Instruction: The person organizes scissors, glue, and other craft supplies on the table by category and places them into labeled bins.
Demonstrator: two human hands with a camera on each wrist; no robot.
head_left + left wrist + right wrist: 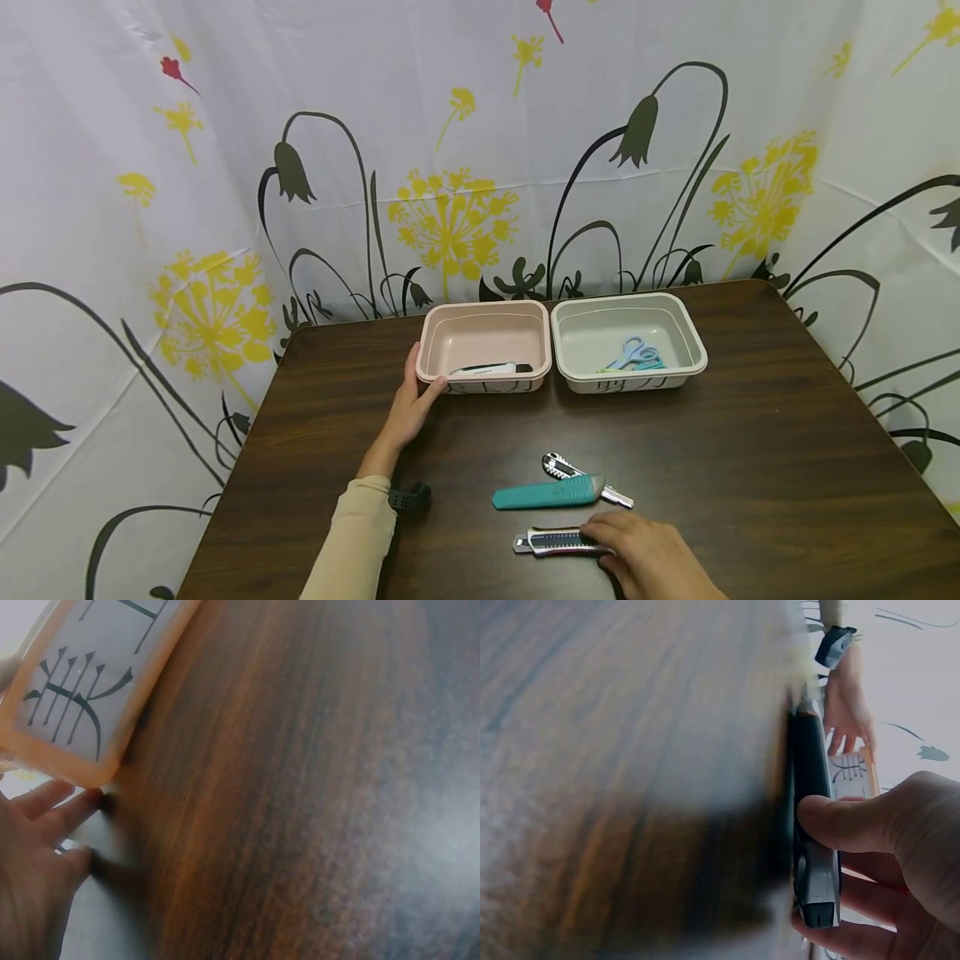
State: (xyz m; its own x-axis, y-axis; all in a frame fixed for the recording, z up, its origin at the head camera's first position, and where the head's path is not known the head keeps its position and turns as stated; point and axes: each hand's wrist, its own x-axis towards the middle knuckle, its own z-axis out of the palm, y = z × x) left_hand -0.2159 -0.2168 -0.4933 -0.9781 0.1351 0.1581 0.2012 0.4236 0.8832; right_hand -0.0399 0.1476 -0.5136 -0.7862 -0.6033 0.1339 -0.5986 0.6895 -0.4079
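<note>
My right hand (647,550) pinches a box cutter (557,542) by its rear end, thumb on one side and fingers on the other. The cutter's front end points left, low over the table. In the right wrist view the cutter (815,772) appears edge-on, close to the wood. My left hand (408,404) touches the front left corner of a pink bin (483,308), its fingers (64,814) fairly straight along the side. Inside the bin lies a white and black slim item (491,368). The bin's front bears a label (82,682) with large black characters.
Beyond the held cutter, a teal cutter (543,493) lies across a silver snap-off knife (617,497). A pale grey-green bin (630,304) with light-blue scissors (633,352) stands right of the pink one. A patterned curtain (480,125) hangs behind the table (750,450).
</note>
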